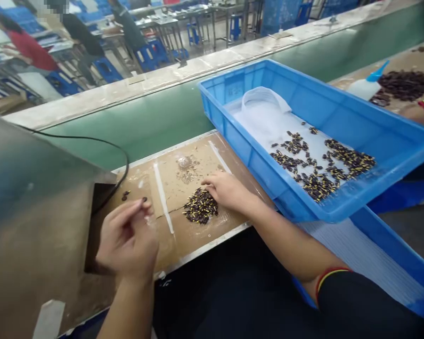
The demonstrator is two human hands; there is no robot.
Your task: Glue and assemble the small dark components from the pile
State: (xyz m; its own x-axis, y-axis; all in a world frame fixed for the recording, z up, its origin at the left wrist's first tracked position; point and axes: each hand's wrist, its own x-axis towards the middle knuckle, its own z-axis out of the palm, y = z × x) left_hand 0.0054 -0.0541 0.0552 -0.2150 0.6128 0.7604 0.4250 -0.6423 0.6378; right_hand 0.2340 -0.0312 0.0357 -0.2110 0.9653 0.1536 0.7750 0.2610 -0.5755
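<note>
My left hand (129, 240) is raised over the left part of the cardboard-covered bench, its thumb and forefinger pinched on a small dark part (144, 199). The part is too small to name more closely. A heap of small dark brown parts with yellow pieces (200, 207) lies on the cardboard (178, 188). At the heap's right edge rests my right hand (228, 190), fingers bent and reaching over it. Its fingertips are partly hidden, so I cannot make out whether they hold a part. A few loose parts (126, 194) lie behind my left hand.
A blue bin (233, 132) on the right holds many like parts and a white liner sheet. Beyond it are a white bottle with a blue nozzle (367, 87), a brown pile (406, 84) and another person's arm. A metal box (38, 212) with a black cable stands left.
</note>
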